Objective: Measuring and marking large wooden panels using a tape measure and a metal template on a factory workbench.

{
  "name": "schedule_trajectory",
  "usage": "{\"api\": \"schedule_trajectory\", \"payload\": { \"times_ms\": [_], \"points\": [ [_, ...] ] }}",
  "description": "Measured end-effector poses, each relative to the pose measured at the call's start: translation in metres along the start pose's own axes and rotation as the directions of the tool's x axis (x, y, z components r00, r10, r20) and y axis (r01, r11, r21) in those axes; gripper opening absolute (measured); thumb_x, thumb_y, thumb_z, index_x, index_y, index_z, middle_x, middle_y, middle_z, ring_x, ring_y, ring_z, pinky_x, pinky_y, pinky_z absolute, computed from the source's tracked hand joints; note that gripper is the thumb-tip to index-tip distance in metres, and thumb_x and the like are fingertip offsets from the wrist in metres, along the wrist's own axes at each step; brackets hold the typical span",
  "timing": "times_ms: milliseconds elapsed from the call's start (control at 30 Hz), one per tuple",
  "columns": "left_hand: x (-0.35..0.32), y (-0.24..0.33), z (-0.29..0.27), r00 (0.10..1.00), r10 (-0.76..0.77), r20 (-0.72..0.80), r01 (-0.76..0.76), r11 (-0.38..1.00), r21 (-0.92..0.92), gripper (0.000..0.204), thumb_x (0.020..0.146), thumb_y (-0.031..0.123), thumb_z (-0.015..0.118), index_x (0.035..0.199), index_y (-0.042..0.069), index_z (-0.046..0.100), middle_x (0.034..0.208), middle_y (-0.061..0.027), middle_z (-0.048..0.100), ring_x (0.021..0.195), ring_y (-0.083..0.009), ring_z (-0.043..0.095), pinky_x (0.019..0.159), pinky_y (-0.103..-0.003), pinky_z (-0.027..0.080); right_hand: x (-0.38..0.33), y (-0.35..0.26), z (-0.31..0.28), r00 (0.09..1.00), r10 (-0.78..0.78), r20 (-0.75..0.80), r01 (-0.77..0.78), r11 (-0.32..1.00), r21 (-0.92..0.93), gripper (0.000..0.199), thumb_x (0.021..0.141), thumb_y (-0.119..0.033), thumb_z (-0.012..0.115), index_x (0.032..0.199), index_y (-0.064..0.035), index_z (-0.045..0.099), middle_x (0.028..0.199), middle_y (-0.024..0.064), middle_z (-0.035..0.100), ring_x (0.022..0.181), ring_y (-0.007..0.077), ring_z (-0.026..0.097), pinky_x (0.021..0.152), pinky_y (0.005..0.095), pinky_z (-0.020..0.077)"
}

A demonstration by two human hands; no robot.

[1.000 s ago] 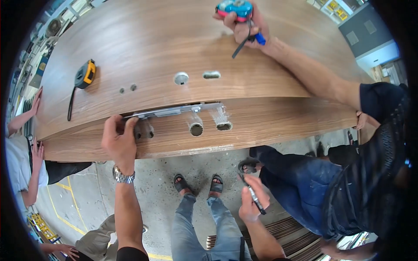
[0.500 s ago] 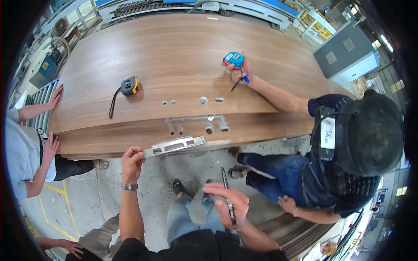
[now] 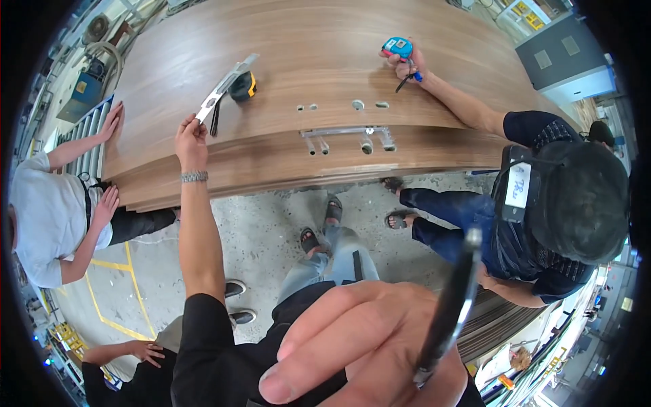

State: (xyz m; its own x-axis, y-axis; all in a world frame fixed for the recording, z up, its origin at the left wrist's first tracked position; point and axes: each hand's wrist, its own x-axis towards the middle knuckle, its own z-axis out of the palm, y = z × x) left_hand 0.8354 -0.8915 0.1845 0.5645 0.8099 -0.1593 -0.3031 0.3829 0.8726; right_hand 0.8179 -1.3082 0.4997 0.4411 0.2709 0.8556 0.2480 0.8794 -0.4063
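Observation:
My left hand (image 3: 190, 138) grips one end of a long silver metal plate (image 3: 224, 86) and holds it over the brown wooden panel (image 3: 305, 61), beside a black and yellow tape measure (image 3: 242, 86). My right hand (image 3: 366, 346) is close under the camera and holds a dark pen (image 3: 449, 305). Round holes and slots (image 3: 346, 107) are cut in the panel top, and a recess with tubes (image 3: 349, 138) shows on its front edge.
A person in dark clothes (image 3: 542, 203) at the right reaches onto the panel, a hand on a blue tape measure (image 3: 398, 49). A person in a white shirt (image 3: 47, 203) at the left rests both hands on the panel's end. Grey concrete floor (image 3: 264, 210) lies below.
My left hand has carried the metal plate from the panel's front edge up and left, over the top by the yellow tape measure. My right hand with the pen has come close to the camera.

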Motion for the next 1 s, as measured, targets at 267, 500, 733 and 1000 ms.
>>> {"api": "schedule_trajectory", "payload": {
  "times_ms": [267,500,733,1000],
  "points": [
    [0.024,-0.012,0.068,0.728,0.547,0.414,-0.375,-0.188,0.908,0.03,0.095,0.021,0.07,0.117,0.002,0.067,0.096,-0.0154,0.069,0.083,-0.0275,0.064,0.075,-0.038,0.052,-0.046,0.043,-0.05,0.903,0.307,-0.301,-0.42,0.779,-0.465,0.026,0.096,-0.019,0.063,0.099,0.0062,0.07,0.095,0.0188,0.07,0.079,0.0327,0.067,0.071,0.0411,0.0548],
    [-0.144,-0.067,0.154,0.79,-0.29,0.541,-0.485,0.246,0.839,0.023,0.099,0.022,0.065,0.107,0.001,0.068,0.098,-0.0166,0.074,0.088,-0.0257,0.075,0.072,-0.035,0.057,-0.202,0.114,-0.206,0.17,0.265,-0.949,-0.957,0.273,-0.095,0.023,0.104,-0.018,0.057,0.096,-0.0006,0.069,0.077,0.0048,0.067,0.056,0.0065,0.05,0.053,0.0225,0.0403],
    [-0.137,-0.104,0.144,0.724,-0.69,0.024,0.673,0.713,0.197,0.027,0.103,0.021,0.064,0.109,-0.005,0.06,0.108,-0.0191,0.072,0.087,-0.0263,0.074,0.072,-0.034,0.061,-0.209,0.158,-0.314,-0.239,0.254,-0.937,-0.838,0.434,0.331,0.023,0.097,-0.021,0.066,0.11,-0.0013,0.066,0.084,0.0168,0.073,0.042,0.0066,0.041,0.035,0.023,0.0248],
    [-0.134,-0.129,0.133,0.798,-0.568,0.2,0.418,0.761,0.496,0.027,0.101,0.02,0.067,0.106,-0.006,0.068,0.096,-0.0127,0.075,0.077,-0.0206,0.074,0.065,-0.029,0.058,-0.203,0.169,-0.325,-0.348,0.183,-0.919,-0.817,0.422,0.393,0.018,0.091,-0.017,0.067,0.096,0.0004,0.062,0.088,0.0243,0.074,0.041,0.0085,0.042,0.034,0.024,0.0265]
  ]
}}
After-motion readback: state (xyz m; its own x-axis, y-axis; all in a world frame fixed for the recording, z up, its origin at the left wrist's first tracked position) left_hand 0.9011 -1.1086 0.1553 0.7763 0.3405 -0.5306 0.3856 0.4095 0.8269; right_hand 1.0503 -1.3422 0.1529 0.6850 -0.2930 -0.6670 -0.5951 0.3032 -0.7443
